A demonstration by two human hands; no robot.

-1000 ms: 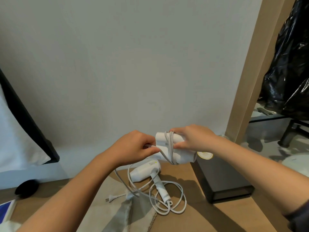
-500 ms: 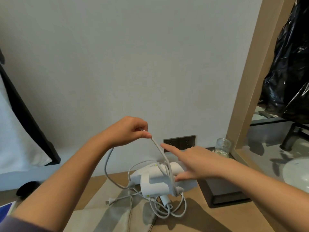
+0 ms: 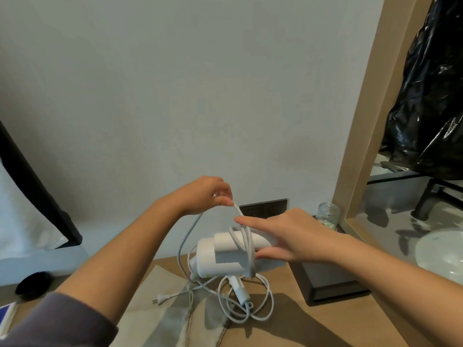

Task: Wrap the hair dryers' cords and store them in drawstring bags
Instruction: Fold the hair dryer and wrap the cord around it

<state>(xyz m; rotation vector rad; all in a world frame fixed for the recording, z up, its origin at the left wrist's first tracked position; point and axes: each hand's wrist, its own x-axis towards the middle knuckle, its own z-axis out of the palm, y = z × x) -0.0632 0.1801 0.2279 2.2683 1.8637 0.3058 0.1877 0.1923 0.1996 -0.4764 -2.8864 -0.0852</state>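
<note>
Right hand [image 3: 288,236] holds dryer [image 3: 223,256] horizontal; left hand [image 3: 205,194], cord [image 3: 186,236].

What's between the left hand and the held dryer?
Head view: only a span of cord, from the left hand's pinch to the wraps on the dryer.

The hair dryer [image 3: 225,256] I hold is plain white, and its cord [image 3: 244,236] is the same white. The second hair dryer [image 3: 240,291] below is white too, as is the plug [image 3: 160,299]. The drawstring bags [image 3: 172,316] are pale beige-grey, on a light brown wooden table [image 3: 313,326]. The tray [image 3: 325,281] is black, the socket plate [image 3: 263,209] dark grey, the wall [image 3: 200,96] pale grey, my sleeve [image 3: 50,321] dull grey-purple, the plastic bag [image 3: 426,96] glossy black
</note>
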